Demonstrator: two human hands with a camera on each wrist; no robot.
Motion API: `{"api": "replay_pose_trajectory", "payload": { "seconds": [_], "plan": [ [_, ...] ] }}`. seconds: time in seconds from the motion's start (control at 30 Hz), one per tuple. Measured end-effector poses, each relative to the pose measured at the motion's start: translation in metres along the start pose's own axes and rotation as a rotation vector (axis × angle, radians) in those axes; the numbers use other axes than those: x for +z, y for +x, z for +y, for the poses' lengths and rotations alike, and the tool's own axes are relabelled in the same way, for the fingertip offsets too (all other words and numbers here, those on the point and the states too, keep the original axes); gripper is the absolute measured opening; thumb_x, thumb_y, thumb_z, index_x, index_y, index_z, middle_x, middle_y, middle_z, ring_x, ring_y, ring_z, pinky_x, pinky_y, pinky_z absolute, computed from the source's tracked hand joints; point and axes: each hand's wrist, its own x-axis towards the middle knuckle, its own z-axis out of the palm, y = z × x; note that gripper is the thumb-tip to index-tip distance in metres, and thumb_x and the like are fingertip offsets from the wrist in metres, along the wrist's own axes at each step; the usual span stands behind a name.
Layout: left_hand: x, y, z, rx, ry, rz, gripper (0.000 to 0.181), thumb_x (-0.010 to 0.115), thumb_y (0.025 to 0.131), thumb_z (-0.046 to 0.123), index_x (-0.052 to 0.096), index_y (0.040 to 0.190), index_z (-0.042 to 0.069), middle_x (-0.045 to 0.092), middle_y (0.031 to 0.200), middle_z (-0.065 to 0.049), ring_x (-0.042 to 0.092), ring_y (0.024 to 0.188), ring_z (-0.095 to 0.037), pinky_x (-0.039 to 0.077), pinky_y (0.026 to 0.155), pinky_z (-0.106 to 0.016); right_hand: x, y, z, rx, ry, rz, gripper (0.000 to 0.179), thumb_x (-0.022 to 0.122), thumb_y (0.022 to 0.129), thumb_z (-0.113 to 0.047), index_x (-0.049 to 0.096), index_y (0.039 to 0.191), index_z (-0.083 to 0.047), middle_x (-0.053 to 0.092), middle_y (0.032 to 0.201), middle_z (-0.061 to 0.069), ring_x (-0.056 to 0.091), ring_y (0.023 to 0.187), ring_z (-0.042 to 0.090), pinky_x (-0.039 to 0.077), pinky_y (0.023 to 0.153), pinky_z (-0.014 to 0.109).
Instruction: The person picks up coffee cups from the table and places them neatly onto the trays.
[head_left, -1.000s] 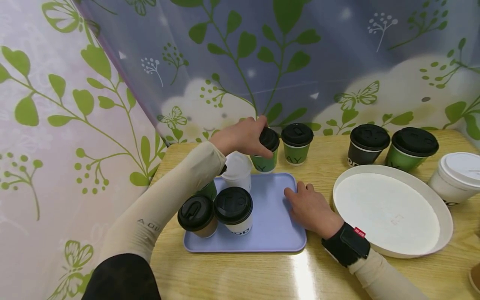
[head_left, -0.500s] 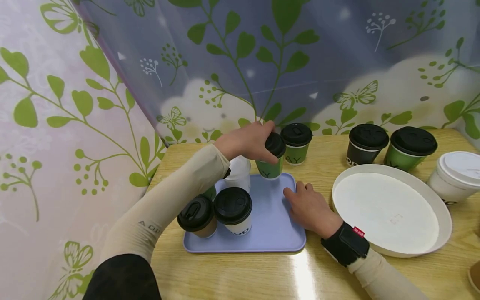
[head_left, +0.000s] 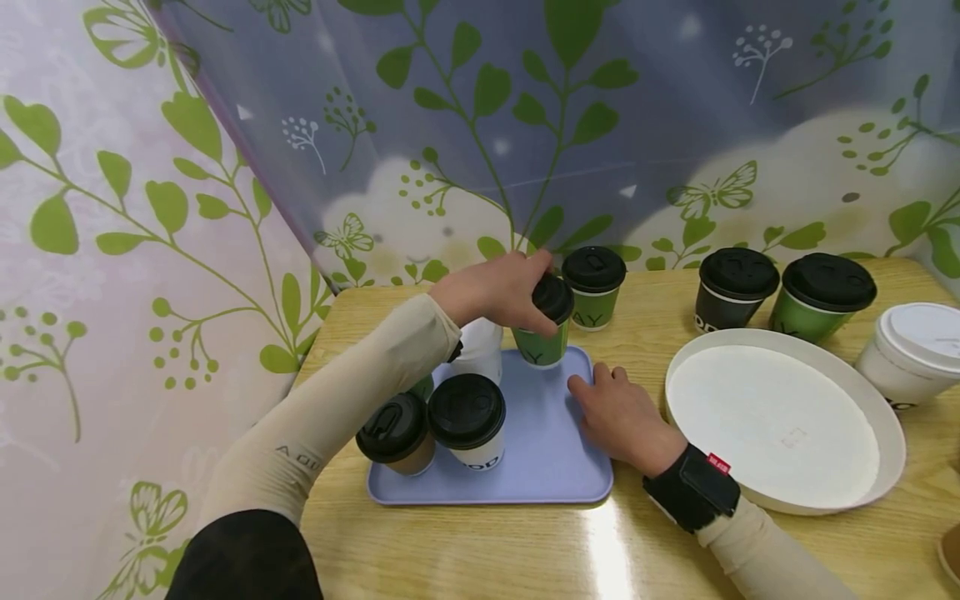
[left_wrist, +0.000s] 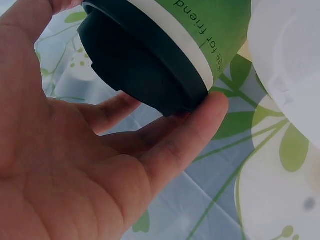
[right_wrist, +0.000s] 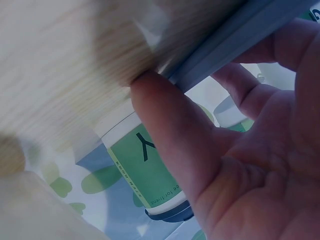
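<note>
While the left hand [head_left: 498,290] grips: thumb and fingers curl round the black lid [head_left: 556,298] of a green paper cup [head_left: 542,347], parted by about the lid's width.
Cup from grip: below the fingers, lid uppermost, long axis close to upright.
Cup over tray: the base overlaps the lavender tray [head_left: 536,437] just inside its far rim, towards the right corner; whether it touches cannot be told.
Right hand [head_left: 622,417]: thumb and fingers pinch the tray's right edge, farther from the cup.
Neighbours: a white cup [head_left: 483,354] just left; a second green cup [head_left: 593,290] behind, to the right.
Surface: tray flat on the wood-grain table [head_left: 480,554].
Room: lavender surface shows nearer the person, between a black-lidded white cup [head_left: 467,421] and the right hand.
</note>
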Motion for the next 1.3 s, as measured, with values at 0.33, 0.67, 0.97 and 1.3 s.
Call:
{"api": "replay_pose_trajectory", "payload": {
  "seconds": [0.33, 0.67, 0.97, 1.3],
  "plan": [
    [0.003, 0.001, 0.0, 0.004, -0.005, -0.015, 0.072, 0.076, 0.088, 0.044, 0.044, 0.144, 0.013, 0.056, 0.113, -0.004, 0.06, 0.094, -0.021, 0.048, 0.074, -0.034, 0.001, 0.0, 0.001, -0.015, -0.008, 0.023, 0.022, 0.069, 0.096, -0.011, 0.062, 0.116, -0.005, 0.054, 0.1, 0.024, 0.051, 0.078, 0.033, 0.048, 0.055, 0.043],
    [0.009, 0.002, 0.0, 0.032, -0.02, -0.033, 0.066, 0.077, 0.088, 0.043, 0.046, 0.138, 0.013, 0.06, 0.107, -0.004, 0.062, 0.087, -0.019, 0.048, 0.071, -0.033, 0.001, 0.0, 0.001, -0.007, 0.001, 0.012, 0.025, 0.069, 0.095, -0.011, 0.062, 0.118, -0.005, 0.054, 0.101, 0.023, 0.051, 0.078, 0.032, 0.048, 0.055, 0.043],
    [0.012, 0.002, 0.001, 0.025, 0.002, -0.049, 0.067, 0.077, 0.088, 0.046, 0.046, 0.139, 0.013, 0.059, 0.11, -0.005, 0.061, 0.089, -0.019, 0.048, 0.072, -0.032, 0.001, -0.001, 0.001, -0.016, 0.001, 0.027, 0.025, 0.069, 0.095, -0.01, 0.062, 0.118, -0.005, 0.054, 0.1, 0.023, 0.05, 0.077, 0.032, 0.047, 0.054, 0.042],
    [0.015, 0.005, -0.002, 0.027, -0.004, -0.061, 0.067, 0.076, 0.088, 0.044, 0.045, 0.139, 0.013, 0.061, 0.108, -0.006, 0.062, 0.087, -0.019, 0.047, 0.07, -0.031, 0.001, 0.0, 0.0, -0.008, -0.013, 0.008, 0.027, 0.07, 0.095, -0.011, 0.062, 0.12, -0.005, 0.055, 0.103, 0.025, 0.052, 0.08, 0.033, 0.049, 0.056, 0.043]
  ]
}}
